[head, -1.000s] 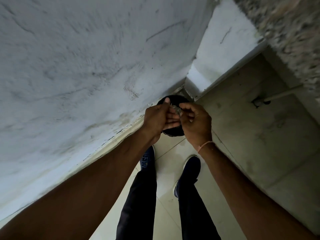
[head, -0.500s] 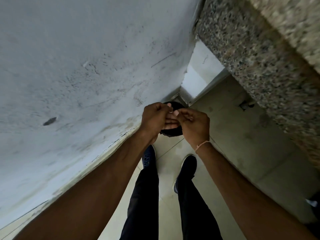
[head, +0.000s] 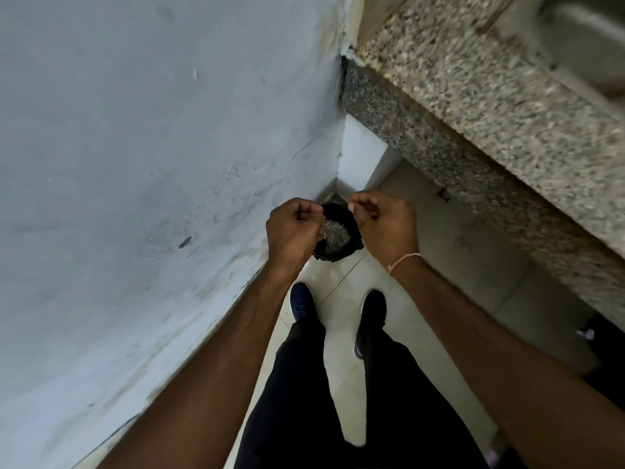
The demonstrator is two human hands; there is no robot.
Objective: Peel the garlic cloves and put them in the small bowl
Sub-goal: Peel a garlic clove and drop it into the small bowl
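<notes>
Black bin [head: 351, 228] between curled fingers [head: 306, 211]

Garlic clove: hidden or too small to make out among the curled fingers; neither hand shows one clearly.
Left hand [head: 293, 231]: fingers curled, held above the left edge of the black bin [head: 351, 228].
Right hand [head: 385, 225]: fingers curled, thumb and forefinger pinched, above the bin's right edge.
Small bowl: cannot be made out.
</notes>
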